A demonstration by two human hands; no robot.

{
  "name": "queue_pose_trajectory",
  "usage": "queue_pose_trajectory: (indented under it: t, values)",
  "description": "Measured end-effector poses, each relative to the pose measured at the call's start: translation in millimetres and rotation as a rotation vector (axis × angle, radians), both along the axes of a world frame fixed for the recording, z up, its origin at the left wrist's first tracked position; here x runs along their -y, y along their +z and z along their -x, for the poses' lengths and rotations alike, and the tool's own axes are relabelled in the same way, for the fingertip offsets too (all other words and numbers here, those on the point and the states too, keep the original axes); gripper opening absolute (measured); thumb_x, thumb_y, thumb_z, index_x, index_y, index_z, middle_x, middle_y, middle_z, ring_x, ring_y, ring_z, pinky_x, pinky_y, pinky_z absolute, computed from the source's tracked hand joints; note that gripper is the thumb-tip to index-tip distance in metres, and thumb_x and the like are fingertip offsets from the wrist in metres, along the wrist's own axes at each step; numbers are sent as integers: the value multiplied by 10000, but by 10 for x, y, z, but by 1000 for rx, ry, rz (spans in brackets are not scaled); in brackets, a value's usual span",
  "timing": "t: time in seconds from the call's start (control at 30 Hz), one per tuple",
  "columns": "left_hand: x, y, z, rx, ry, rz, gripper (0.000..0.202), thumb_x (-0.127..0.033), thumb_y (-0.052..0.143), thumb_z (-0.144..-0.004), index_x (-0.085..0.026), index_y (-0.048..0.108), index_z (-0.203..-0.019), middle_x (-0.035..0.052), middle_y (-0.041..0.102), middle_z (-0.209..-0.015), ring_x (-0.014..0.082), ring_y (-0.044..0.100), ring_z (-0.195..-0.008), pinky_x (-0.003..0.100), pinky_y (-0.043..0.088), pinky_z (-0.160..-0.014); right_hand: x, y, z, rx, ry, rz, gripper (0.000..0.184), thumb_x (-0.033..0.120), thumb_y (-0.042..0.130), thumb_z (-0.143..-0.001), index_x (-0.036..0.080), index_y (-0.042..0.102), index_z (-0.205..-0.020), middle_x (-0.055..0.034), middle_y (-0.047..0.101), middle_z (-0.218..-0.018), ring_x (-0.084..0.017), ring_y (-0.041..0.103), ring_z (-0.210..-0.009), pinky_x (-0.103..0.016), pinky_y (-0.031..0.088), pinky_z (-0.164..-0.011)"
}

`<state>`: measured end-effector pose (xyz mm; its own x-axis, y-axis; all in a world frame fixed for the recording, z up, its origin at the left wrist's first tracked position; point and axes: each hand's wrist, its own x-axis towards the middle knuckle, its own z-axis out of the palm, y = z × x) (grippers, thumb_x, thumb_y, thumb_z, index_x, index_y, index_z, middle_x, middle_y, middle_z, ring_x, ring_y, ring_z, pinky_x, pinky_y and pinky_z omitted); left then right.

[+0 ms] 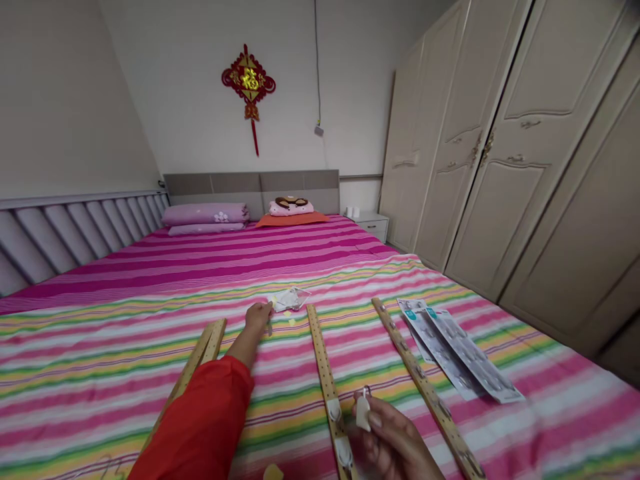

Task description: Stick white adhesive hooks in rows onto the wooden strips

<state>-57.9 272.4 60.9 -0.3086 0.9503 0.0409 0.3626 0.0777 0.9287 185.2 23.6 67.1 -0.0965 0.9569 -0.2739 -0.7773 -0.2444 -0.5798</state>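
My right hand (397, 440), low in the view, pinches a small white adhesive hook (363, 412) with a metal loop at its top. Just left of it runs a narrow wooden strip (323, 363) with rows of holes; white hooks sit on its near end. My left hand (259, 316), in a red sleeve, reaches forward with its fingers closed at the left end of a clear plastic packet (291, 299). What those fingers grip is too small to make out. Small yellowish pieces (292, 323) lie beside the packet.
Another wooden strip (420, 377) on the right carries several hooks. Beyond it lie packaging cards (457, 347) with more hooks. Further wooden strips (190, 363) lie partly under my left arm. All rest on a striped bedspread (280, 400). Wardrobes (520, 160) stand to the right.
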Motion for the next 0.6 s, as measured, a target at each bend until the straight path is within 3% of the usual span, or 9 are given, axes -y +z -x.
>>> queue_pose_trajectory:
  t: [0.2,0.3,0.4,0.5,0.6]
  values:
    - [248,108,-77,14,-9,46,233,-297,546,-839,-136,581,-1005,40,622,-980,165,610,-814,344,515,-704,-26,61,36,-102,-19,-2,198,154,809,-546,165,700,-711,32,599,-534,-51,479,-422,-155,403,-416]
    - [551,240,-144,64,-18,-21,189,-261,593,-785,-125,623,-912,13,656,-786,159,612,-688,292,484,-632,-55,43,75,-188,10,-12,154,154,784,-595,172,641,-650,61,532,-482,-51,457,-408,-152,360,-391]
    - [966,327,-239,143,-91,-127,193,-271,643,-702,-153,663,-853,13,689,-766,175,630,-750,248,461,-674,-77,49,143,-260,40,20,196,181,763,-636,169,572,-595,79,464,-429,-45,421,-381,-141,321,-366]
    - [1293,322,-298,216,-117,-180,278,-405,619,-698,-157,663,-815,15,685,-712,164,631,-703,243,462,-659,-84,67,214,-296,59,64,227,178,768,-625,162,544,-589,81,464,-431,-33,388,-360,-134,289,-345]
    - [1350,244,-247,269,-64,-178,340,-463,619,-661,-144,656,-771,-3,635,-565,141,589,-557,238,442,-560,-70,74,256,-297,67,76,236,155,784,-588,152,548,-599,75,488,-449,-26,371,-356,-133,273,-336]
